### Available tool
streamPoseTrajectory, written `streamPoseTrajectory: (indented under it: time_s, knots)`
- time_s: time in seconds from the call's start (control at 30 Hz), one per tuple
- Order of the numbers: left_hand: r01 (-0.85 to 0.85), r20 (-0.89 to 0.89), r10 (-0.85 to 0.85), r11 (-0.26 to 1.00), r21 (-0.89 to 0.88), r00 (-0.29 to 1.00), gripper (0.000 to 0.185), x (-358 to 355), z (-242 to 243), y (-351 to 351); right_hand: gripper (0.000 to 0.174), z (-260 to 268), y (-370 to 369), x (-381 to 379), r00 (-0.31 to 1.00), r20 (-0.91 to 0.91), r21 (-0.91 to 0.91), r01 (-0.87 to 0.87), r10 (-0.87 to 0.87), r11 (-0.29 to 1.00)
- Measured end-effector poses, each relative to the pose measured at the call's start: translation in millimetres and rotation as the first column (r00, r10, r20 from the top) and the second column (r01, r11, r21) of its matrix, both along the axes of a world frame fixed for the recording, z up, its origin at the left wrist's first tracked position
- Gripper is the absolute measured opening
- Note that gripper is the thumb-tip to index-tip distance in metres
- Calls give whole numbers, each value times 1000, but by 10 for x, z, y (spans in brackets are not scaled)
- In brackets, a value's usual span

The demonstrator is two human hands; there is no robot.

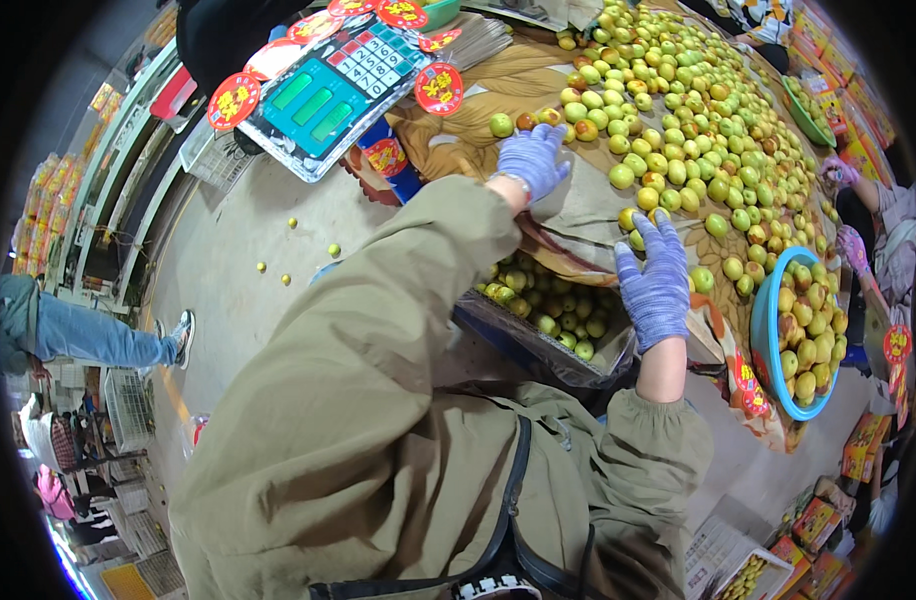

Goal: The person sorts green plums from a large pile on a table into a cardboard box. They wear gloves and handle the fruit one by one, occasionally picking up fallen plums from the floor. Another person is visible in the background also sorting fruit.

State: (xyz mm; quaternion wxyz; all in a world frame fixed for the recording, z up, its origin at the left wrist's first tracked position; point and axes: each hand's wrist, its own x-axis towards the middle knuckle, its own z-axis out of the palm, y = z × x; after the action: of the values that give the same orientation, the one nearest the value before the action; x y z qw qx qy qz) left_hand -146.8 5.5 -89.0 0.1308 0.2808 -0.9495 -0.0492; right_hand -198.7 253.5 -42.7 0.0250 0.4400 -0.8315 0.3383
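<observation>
Green and reddish jujube-like fruits [675, 135] lie heaped over a table covered with a brown patterned cloth [480, 105]. My left hand [533, 161], in a purple knit glove, reaches over the cloth beside a few fruits, its fingers spread and nearest to a reddish one. Gloved alike, my right hand [655, 281] rests at the near edge of the heap with fingers apart; its fingertips touch or partly cover some fruits. Below the table edge, between my hands, an open box [518, 330] lined with dark plastic holds more green fruits. The undersides of both hands are hidden.
A digital scale [315, 97] with round red stickers stands at upper left. On the right is a blue basin [759, 330] full of fruits; beyond it a co-worker's gloved hands [852, 247] show. Stray fruits lie on the floor, and a person in jeans [98, 330] is at far left.
</observation>
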Motion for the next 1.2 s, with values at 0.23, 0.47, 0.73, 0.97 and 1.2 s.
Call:
streamPoseTrajectory:
  time_s: [0.23,0.47,0.73,0.97,1.2]
  knots:
    - [25,-37,-22,996,88,999,40,-12,35,219,47,59,69,-55,1000,-27,56,-1,3,998]
    - [663,-243,-651,747,-41,719,40,670,-110,633,50,27,53,-14,999,-10,71,-36,37,997]
    - [401,438,-530,844,356,726,60,853,-302,551,49,77,181,-104,999,-27,99,47,-44,994]
    - [-327,790,-319,781,532,523,87,957,-664,267,48,84,214,-75,997,-76,71,33,-28,997]
    - [17,494,-697,587,809,520,98,285,-884,1306,47,77,126,-26,996,-88,70,-3,9,998]
